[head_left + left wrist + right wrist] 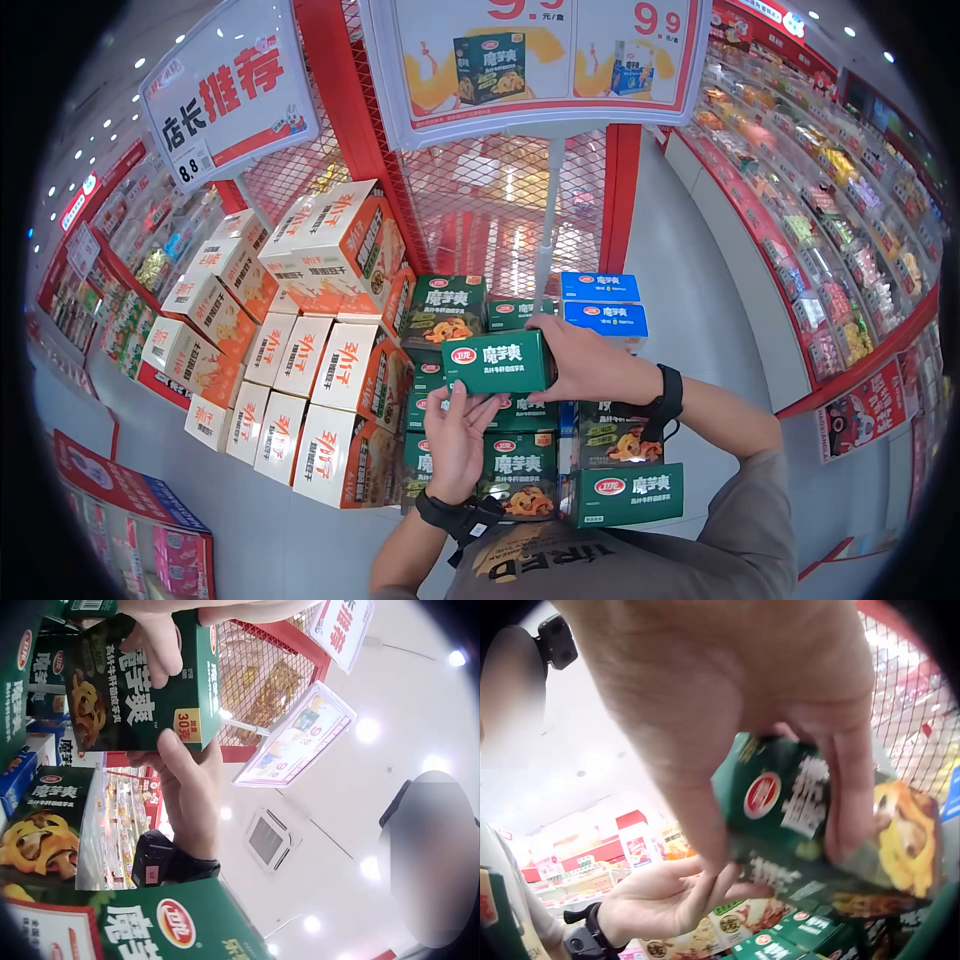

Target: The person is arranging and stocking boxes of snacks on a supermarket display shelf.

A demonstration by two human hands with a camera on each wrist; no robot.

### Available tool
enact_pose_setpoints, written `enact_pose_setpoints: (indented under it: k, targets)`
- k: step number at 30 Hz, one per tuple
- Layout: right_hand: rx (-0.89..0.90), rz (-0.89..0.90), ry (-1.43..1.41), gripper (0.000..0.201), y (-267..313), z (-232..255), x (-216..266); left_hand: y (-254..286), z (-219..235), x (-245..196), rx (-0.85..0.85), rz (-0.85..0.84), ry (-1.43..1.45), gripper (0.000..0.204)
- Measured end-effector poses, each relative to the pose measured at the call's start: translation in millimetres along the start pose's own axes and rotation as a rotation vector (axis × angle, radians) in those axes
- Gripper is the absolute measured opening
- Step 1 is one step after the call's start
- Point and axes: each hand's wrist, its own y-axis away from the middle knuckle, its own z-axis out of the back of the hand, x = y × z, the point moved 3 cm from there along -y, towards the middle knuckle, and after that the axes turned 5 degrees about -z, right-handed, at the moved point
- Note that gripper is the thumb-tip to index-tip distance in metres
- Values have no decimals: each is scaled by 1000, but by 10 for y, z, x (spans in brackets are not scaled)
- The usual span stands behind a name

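Green carton [497, 362] held centre frame in head view, long side roughly level, in front of the stacked display, just above the other green cartons [520, 472].

Right hand [590, 365]: clamped on the carton's right end, fingers wrapped over the top, thumb underneath. Right wrist view confirms, fingertips [847, 825] pressing the printed face.

Left hand [458, 435]: below the carton, fingers fairly straight, tips touching its lower edge. Supporting, not wrapped. Left wrist view shows a thumb [154, 645] on the front face.

Handling, judged from looks: thin printed cardboard, glossy, so likely light, stiff along the edges, soft mid-panel, a bit slick. Crushable if squeezed on the broad faces. Best taken at the short ends or along the corners, as the right hand does now.

Readable text:
- Carton: red oval logo, large white "魔芋爽", a smaller line below it too small to read reliably. Yellow tag "加量 30克" in left wrist view.
- Price board [540, 60], top centre: "9.9" twice, with pictures of the green and a blue box.
- Sign [232, 95], upper left: "店长推荐", "8.8".
- Blue boxes [605, 312], right of centre: same red oval logo, text too small.
- Orange and white cartons [335, 370], left of centre: large orange characters, not clearly legible.

Another green carton [625, 492] tucked against the person's right side, lower right of centre.

Black bands with cameras on both wrists.
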Motion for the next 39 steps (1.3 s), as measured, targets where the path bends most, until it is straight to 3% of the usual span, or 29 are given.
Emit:
enact_pose_setpoints:
  k: [2, 6, 9, 10, 13, 20, 28, 37, 39]
  targets:
    - [-30, -102, 25, 75, -44, 33, 84, 13, -46, -102, 27, -5, -28, 16]
    - [-237, 11, 4, 71, -47, 171, 157, 63, -147, -279, 120, -33, -167, 19]
    - [-120, 7, 28, 71, -55, 140, -17, 1, -163, -267, 180, -13, -293, 23]
    - [-47, -84, -17, 70, -58, 119, -79, -44, -133, -235, 192, 14, -307, 22]
    - [-142, 26, -26, 73, -64, 16, -264, -136, -104, -127, 226, 45, -319, 17]
    - [-85, -71, 96, 77, -63, 33, -334, -260, -141, -38, 259, 27, -355, 19]
    - [-85, -40, 120, 78, -42, -8, -380, -186, -162, 28, 259, 2, -399, 22]
    - [155, -125, 172, 73, -173, -303, -489, -256, 179, 196, 255, 161, -437, 25]
    - [220, -59, 207, 63, -185, -444, -635, -255, 183, 208, 281, 208, -464, 28]
